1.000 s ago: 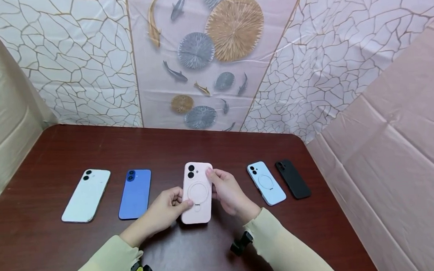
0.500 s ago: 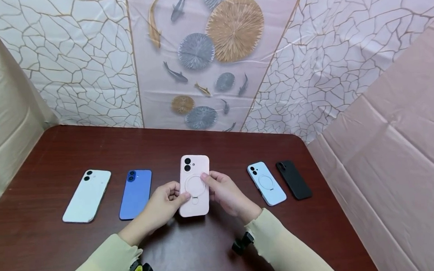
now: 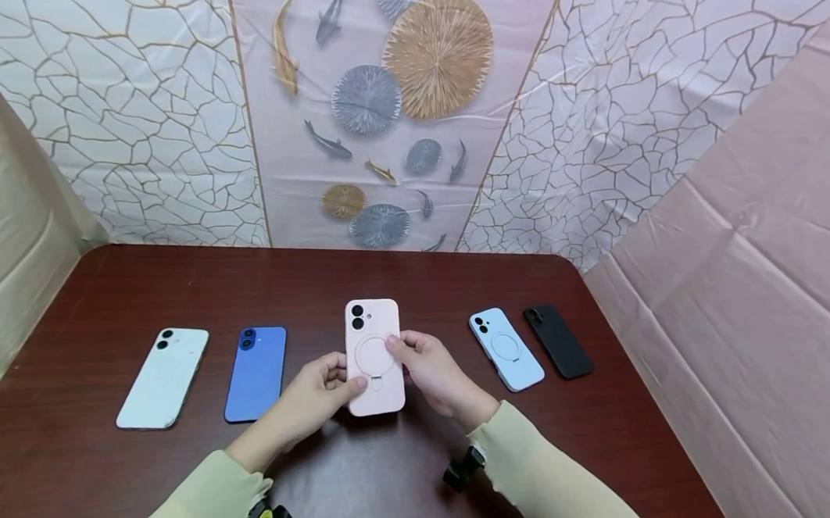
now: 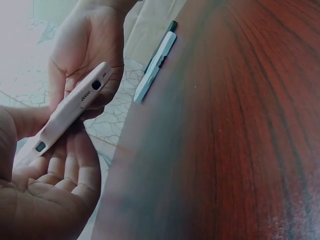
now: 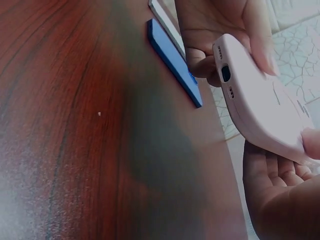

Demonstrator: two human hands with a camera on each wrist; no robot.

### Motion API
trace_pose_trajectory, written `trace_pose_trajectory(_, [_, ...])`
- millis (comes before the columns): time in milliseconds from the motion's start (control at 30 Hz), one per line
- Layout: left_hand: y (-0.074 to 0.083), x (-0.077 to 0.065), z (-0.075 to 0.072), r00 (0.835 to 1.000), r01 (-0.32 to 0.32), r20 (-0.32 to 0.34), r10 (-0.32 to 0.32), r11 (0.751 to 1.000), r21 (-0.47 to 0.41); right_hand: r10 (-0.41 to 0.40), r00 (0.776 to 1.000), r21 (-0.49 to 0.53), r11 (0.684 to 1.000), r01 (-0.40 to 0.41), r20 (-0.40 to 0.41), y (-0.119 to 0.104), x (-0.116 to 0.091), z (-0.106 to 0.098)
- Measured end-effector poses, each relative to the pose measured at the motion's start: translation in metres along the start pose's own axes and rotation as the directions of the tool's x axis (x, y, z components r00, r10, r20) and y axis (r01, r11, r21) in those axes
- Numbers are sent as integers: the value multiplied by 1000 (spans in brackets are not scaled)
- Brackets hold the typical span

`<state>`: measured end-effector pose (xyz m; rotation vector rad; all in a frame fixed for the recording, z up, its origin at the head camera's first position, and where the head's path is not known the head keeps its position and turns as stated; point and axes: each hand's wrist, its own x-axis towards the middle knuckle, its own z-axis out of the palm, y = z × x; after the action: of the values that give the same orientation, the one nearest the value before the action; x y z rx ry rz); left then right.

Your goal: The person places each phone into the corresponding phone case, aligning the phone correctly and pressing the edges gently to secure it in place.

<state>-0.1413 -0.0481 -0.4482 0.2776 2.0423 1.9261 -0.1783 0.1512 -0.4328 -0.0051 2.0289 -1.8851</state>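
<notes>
Pink phone case (image 3: pixel 389 397) is held above the surface (image 3: pixel 371 488); left hand (image 3: pixel 316 393) and right hand (image 3: pixel 436 370) each pinch one long side, thumbs on its back, fingers (image 4: pixel 73 162) beneath. Judged light, fairly stiff, possibly slippery; the long sides suit gripping.

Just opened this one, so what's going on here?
A person holds a pink phone case up off the table, left hand on one long edge and right hand on the other, both thumbs on its back. A white phone and a blue phone lie to the person's left; a light-blue case and a black case lie to the right.
</notes>
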Motion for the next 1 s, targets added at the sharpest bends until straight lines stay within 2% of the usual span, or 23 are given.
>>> trace_pose_trajectory(133, [-2, -2, 0, 999, 14, 46, -14, 1000, 9, 1, 999, 10, 1000, 0, -44, 1, 1, 1])
trace_pose_trajectory(267, [-5, -1, -1, 998, 22, 59, -23, 1000, 15, 7, 996, 35, 999, -4, -84, 0, 4, 2])
trace_pose_trajectory(567, [-8, -1, -2, 999, 0, 46, -2, 999, 32, 34, 996, 45, 999, -30, -81, -1, 5, 3])
trace_pose_trajectory(833, [-6, -5, -1, 999, -44, 10, 44, 993, 110, 15, 997, 55, 998, -11, -76, -4, 2, 5])
trace_pose_trajectory(1000, [-4, -7, -1, 999, -52, 11, 51, 996, 66, 14, 998, 51, 999, -11, -66, -4, -1, 7])
